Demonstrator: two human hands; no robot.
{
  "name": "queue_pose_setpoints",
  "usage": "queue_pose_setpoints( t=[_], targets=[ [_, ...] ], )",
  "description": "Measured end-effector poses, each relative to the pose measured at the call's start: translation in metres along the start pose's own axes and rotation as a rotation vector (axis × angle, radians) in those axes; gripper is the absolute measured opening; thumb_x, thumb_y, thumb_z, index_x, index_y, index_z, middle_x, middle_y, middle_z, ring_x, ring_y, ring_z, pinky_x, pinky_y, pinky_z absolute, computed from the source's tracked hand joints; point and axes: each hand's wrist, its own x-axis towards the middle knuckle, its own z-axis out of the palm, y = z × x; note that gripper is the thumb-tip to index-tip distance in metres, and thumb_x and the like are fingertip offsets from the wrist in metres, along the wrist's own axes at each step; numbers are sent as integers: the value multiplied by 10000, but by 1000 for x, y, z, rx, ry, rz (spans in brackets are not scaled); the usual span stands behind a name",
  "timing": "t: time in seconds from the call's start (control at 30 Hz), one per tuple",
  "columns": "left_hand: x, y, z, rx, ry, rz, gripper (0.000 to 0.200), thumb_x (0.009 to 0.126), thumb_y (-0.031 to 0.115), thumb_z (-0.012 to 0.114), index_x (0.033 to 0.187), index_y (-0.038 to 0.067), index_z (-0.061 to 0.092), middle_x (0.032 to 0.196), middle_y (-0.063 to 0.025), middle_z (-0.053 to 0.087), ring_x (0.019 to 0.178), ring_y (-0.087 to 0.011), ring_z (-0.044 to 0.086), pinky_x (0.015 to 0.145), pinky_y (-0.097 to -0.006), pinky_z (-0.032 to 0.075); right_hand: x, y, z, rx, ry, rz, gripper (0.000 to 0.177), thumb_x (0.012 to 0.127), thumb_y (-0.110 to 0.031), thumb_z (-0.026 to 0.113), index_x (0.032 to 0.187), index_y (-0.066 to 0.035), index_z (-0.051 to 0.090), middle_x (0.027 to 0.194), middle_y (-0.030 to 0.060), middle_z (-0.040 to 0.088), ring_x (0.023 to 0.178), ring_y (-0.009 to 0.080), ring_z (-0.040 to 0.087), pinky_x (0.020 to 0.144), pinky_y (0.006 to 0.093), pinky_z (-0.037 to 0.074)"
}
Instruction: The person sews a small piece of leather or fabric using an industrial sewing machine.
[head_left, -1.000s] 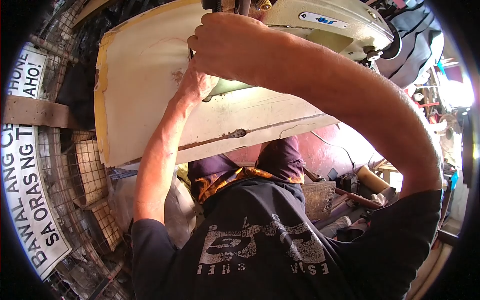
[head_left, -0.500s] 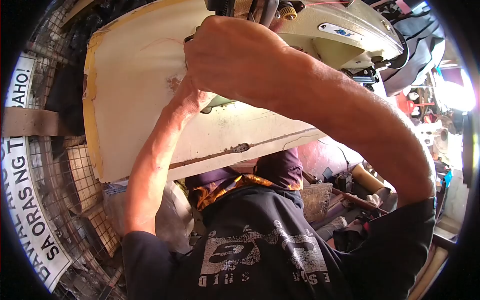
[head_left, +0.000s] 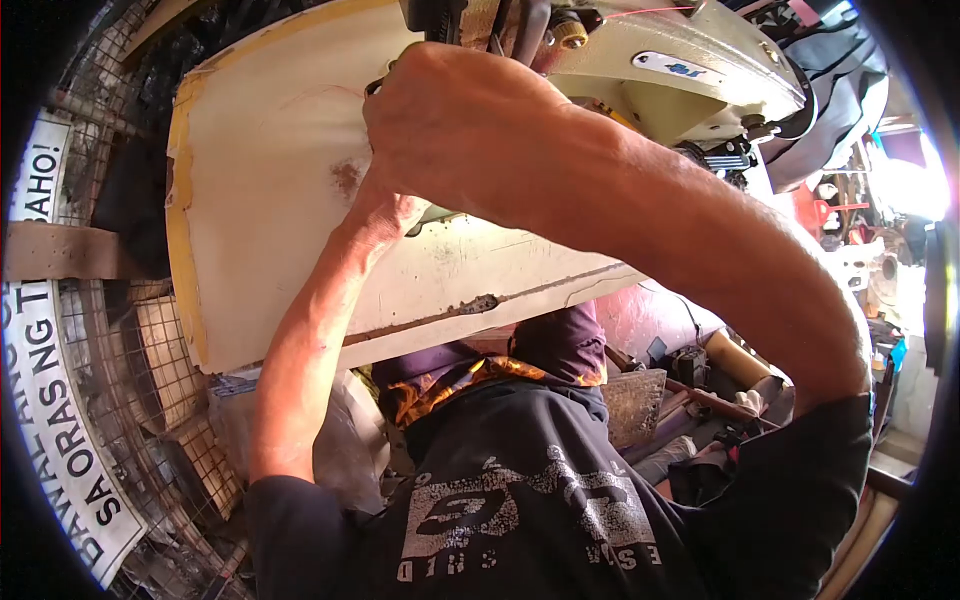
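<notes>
My right hand (head_left: 450, 120) is at the needle end of a sewing machine (head_left: 690, 75), its back toward me and its fingers hidden. Below and partly behind it, my left hand (head_left: 393, 205) reaches up from the near edge; only its wrist and base show, and its fingers are covered by the right hand. What either hand holds cannot be seen. Under both hands lies the worn, cream-coloured table top (head_left: 270, 190), with a bit of green surface beside the left wrist. A thin red thread (head_left: 640, 11) runs along the machine's top.
A wire mesh (head_left: 170, 350) and a lettered sign (head_left: 70, 430) stand at the left. Dark cloth (head_left: 845, 90) hangs behind the machine at the right. Below the table's right side are a pink surface (head_left: 660, 310), a wooden board (head_left: 635, 405) and a tan roll (head_left: 735, 357).
The view has shifted slightly. Both hands stay together at the machine with nearly the same pose, and a little more of the machine's underside shows above the right forearm.
</notes>
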Motion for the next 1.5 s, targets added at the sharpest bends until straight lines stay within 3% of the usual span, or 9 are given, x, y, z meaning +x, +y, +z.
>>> queue_pose_setpoints(
  t=[0.27,0.37,0.43,0.5,0.77,0.83,0.93,1.13,1.5],
  targets=[
    [5,3,0,345,-98,35,215,840,47,568,1046,22,624,1077,-167,613,1020,-352,583,849,-432,488,6,-7,-11,-3,-169,22,95,723,-164,703,634,-186,729,669,-25,674,792,135,693,595,279,495],
    [8,10,-2,782,-351,-41,240,844,53,567,1076,20,620,1128,-184,602,1049,-365,574,865,-434,486,0,-27,0,-61,-78,209,76,740,-206,676,719,-156,729,746,5,677,739,177,670,636,341,466],
    [9,20,-4,792,-389,-38,257,847,58,566,1096,18,617,1161,-195,595,1068,-374,568,875,-435,485,-11,-65,-4,-189,-141,412,211,762,-220,635,895,-79,717,869,58,629,867,213,597,764,363,414],
    [1,55,-16,220,-68,94,359,795,-36,597,1152,0,603,1140,-184,615,1062,-360,582,926,-453,486,-45,-100,-17,-135,-111,586,186,742,-207,630,856,-60,641,844,52,520,857,203,535,765,361,414],
    [6,31,-32,813,57,-123,466,877,39,589,1339,33,530,1361,-146,549,1285,-368,472,1082,-478,362,-221,-93,61,301,421,1227,213,840,-147,717,1026,-64,654,927,97,585,874,299,580,756,423,477],
    [10,30,-42,831,-134,-225,521,949,139,545,1453,59,440,1525,-125,420,1433,-373,319,1172,-511,223,-239,-76,94,314,437,1212,231,838,-144,719,1048,-66,664,923,98,591,889,303,577,776,413,477],
    [14,32,-45,885,-220,-221,513,970,168,521,1460,46,429,1538,-120,404,1440,-373,306,1187,-505,197,-237,-58,129,372,521,1181,245,832,-153,726,1057,-65,681,927,100,600,898,299,574,794,410,472],
    [18,39,-41,912,-194,-215,475,967,170,509,1416,20,472,1492,-163,437,1436,-373,309,1191,-507,192,-211,-60,166,345,477,1255,307,838,-221,726,1097,-62,677,1016,117,626,963,319,570,847,430,460],
    [23,40,-41,885,-173,-232,448,956,190,547,1381,50,529,1495,-116,462,1405,-370,359,1166,-500,239,-198,-59,170,246,344,1424,329,888,-248,665,1144,-46,623,1028,144,575,999,327,547,852,440,442]
  ],
)
